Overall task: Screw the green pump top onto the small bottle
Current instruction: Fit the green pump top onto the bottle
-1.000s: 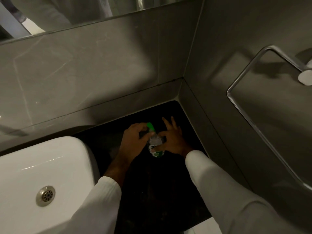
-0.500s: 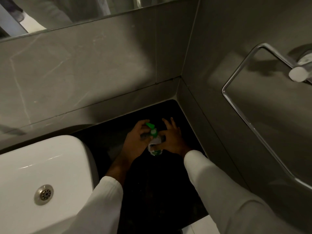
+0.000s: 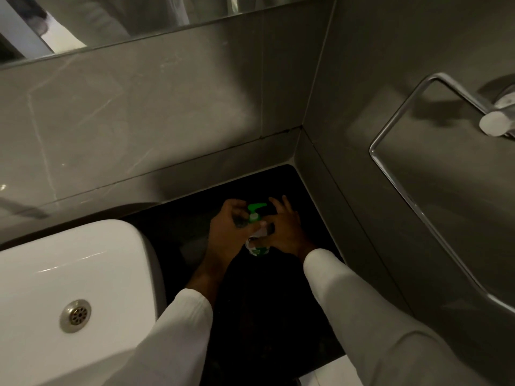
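Head view: the small bottle (image 3: 257, 247) stands on the dark counter (image 3: 264, 316) in the wall corner, right of the white basin (image 3: 83, 274). The green pump top (image 3: 255, 211) sits on its neck, nozzle pointing right. The left hand (image 3: 227, 235) is closed around the pump collar; the right hand (image 3: 284, 232) clamps the bottle body, upper fingers spread. Both hands meet at the bottle.

Procedure: hold the body fixed with the right hand, keep the pump vertical to avoid cross-threading, and rotate the collar until resistance is felt.

Labelling: the label appears white and green; in this dim light no text is legible.
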{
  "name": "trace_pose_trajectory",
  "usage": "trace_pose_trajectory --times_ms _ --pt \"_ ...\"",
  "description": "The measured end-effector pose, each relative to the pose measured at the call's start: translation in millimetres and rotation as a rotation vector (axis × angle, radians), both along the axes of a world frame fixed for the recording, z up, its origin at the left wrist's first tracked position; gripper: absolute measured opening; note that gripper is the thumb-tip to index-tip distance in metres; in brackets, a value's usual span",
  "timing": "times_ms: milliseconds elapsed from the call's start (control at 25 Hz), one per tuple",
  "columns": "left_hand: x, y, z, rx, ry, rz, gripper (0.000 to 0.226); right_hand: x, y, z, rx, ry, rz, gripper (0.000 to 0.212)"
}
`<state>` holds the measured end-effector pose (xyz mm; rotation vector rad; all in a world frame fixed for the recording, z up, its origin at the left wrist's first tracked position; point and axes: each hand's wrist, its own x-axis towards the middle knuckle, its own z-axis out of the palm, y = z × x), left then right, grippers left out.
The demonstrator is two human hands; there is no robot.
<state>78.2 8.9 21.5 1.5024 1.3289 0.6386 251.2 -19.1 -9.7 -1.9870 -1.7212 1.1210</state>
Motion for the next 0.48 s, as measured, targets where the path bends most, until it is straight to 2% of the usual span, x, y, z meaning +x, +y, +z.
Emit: trace_pose_trajectory --times_ms 80,200,360,480 --pt "-1.0 2.9 -3.0 0.019 -0.003 -0.010 0.049 0.6 0.4 -1.0 0.011 0.002 -0.023 0.057" --pt "-2.9 5.4 -5.9 -0.032 -0.051 -0.107 0.059 0.7 1.8 -3.2 -0.007 -0.029 -0.002 0.058" --pt "-0.2 1.2 -5.9 0.040 0.028 0.022 0.052 -5.4 2.2 -2.8 0.005 -0.008 -0.015 0.051" --pt "-6.5 9.2 -12.8 -0.090 -0.073 -0.092 0.066 -3.4 2.6 -1.9 0.014 -0.016 -0.008 0.054"
